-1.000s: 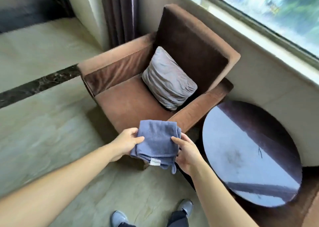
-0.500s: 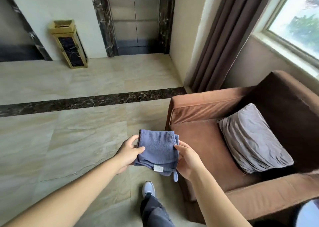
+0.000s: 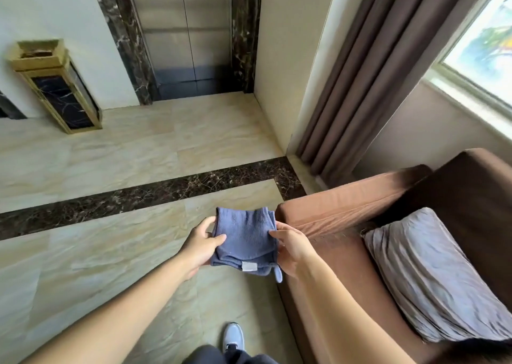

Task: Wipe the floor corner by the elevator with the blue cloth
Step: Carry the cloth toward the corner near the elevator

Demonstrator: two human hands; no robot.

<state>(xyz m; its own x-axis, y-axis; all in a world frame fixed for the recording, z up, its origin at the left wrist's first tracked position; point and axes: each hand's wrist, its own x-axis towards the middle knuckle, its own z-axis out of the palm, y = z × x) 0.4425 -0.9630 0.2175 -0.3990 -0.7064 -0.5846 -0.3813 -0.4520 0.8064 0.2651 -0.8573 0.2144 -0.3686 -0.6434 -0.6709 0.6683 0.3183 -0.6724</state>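
Cloth (image 3: 245, 240): blue, folded into a thick pad of several layers, white label at the near edge, a loose tail hanging at the near right corner; held in the air above the floor (image 3: 110, 253), in front of the person. Left hand (image 3: 201, 246): grip closed on the cloth's left edge, thumb on top, fingers beneath. Right hand (image 3: 291, 248): grip closed on the right edge, thumb on top, the tail dangling just beside the palm. Cloth spans the gap between both grips, flat side up; judged to be kept folded and squared so as to offer a firm wiping face. Sofa (image 3: 346, 225): brown, its arm just right of the cloth, grey cushion (image 3: 432, 275) on the seat. Shoe (image 3: 233, 336): grey, on the floor below the hands. Dark marble band (image 3: 138, 197): crosses the floor between the person and the elevator (image 3: 188, 37). Corner (image 3: 252, 93): floor meets wall at the elevator's right jamb, well apart from the cloth; wiping not yet begun. Bin (image 3: 55, 86): gold and black, left of the elevator. Curtain (image 3: 374, 73): brown, beside the window (image 3: 484, 45).
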